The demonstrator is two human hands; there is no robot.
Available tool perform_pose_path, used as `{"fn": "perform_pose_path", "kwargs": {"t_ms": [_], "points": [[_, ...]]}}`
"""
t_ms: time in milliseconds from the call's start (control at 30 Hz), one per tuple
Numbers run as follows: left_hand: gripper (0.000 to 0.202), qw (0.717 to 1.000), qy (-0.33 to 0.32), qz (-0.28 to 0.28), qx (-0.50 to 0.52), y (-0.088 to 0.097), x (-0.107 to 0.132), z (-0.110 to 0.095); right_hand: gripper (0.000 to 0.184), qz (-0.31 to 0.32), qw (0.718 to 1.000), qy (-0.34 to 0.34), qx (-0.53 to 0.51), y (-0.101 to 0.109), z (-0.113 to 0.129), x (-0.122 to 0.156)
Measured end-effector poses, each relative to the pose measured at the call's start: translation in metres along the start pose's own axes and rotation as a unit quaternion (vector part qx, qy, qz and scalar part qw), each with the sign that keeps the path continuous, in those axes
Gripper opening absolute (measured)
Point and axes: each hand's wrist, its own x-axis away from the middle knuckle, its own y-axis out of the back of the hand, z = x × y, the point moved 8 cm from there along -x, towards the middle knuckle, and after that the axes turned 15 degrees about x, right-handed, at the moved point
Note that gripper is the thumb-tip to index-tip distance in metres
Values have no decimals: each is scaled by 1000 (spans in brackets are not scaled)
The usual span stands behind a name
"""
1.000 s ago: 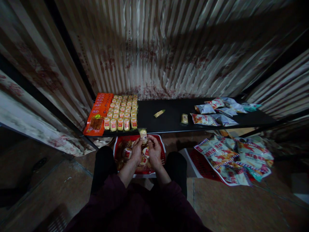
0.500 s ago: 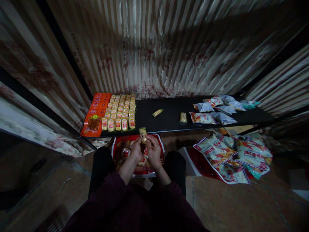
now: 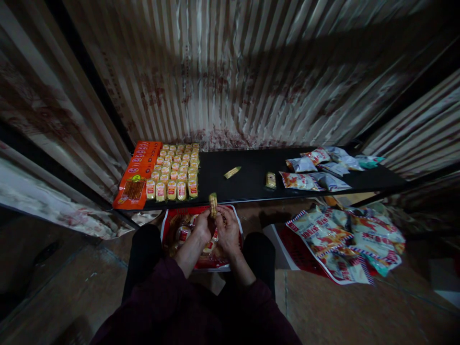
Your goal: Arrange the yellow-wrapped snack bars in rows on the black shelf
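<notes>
- Turned since the earlier frame, the wrapped snack pack (image 3: 213,206) now shows us its narrow ridged side; our left hand (image 3: 203,226) and right hand (image 3: 228,229), together, pinch its lower end over the red basket (image 3: 179,211).
- Left, we cannot read the small labels on the rowed yellow packs (image 3: 172,175) or orange packet (image 3: 140,163).
- Right, striped-edged bags (image 3: 300,181) lie on the black shelf (image 3: 247,184).

We see a dim scene, its lower corners sinking toward black. Across the upper striped curtain (image 3: 223,110) we make out 1 broad shadow; below, its folds catch paler light. Faint glints mark the piled snack bags (image 3: 319,232). Wide-angle stretching slants the sides, and the held packet (image 3: 213,205) looks soft.
</notes>
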Motion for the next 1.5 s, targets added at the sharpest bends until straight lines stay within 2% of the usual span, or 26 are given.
{"fn": "perform_pose_path", "kwargs": {"t_ms": [133,267,500,700,967,1133,1367,1500], "points": [[8,1000,11,-2,0,-4,-5,0,24,-11,998,22,61,3,3,-6],[4,999,-5,35,-10,-14,-9,-5,29,-15,993,35,110,0,-1,-13],[22,992,-77,84,-56,-22,-10,-20,31,3,992,49,119,-8,-3,-27],[31,988,-111,66,-86,-26,-8,-27,31,9,995,22,94,-13,-7,-37],[23,978,-160,64,-120,-31,-4,-35,39,35,994,19,98,-25,-10,-39],[20,972,-175,70,-137,-33,-7,-40,44,38,998,-6,55,-29,-16,-42],[22,963,-203,81,-158,-40,-9,-46,40,27,998,-26,46,-34,-22,-54],[22,957,-225,68,-171,-43,-10,-50,42,34,996,-38,68,-41,-31,-61]]}}
